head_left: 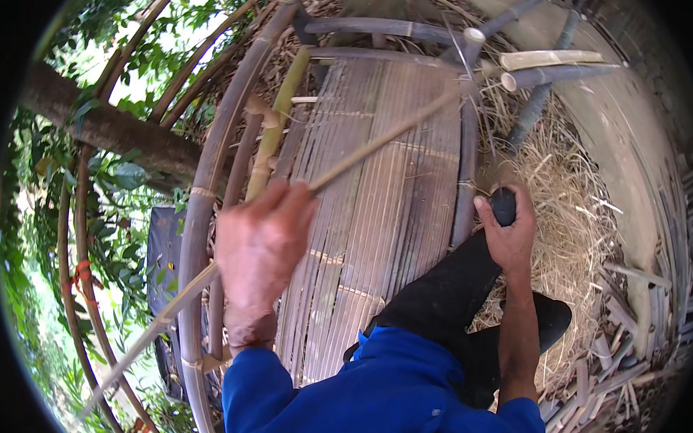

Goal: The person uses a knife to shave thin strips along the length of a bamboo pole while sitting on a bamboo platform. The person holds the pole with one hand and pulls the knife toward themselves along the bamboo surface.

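My left hand is closed around a long bamboo strip, slightly blurred. The strip slants from the lower left, over the bench's side rail, to the far right. In my right hand is the black handle of a long-bladed knife. Its thin blade points away from me and is seen nearly edge-on. The strip's far end meets or crosses the blade near the bench's right edge; I cannot tell whether they touch. Below my left hand is the slatted bamboo bench.
Thick bamboo rails run along the bench's left side. Pale shavings cover the ground at right. Bamboo poles lie at the far right, and cut bamboo pieces lie at lower right. A tree branch and leaves are at left.
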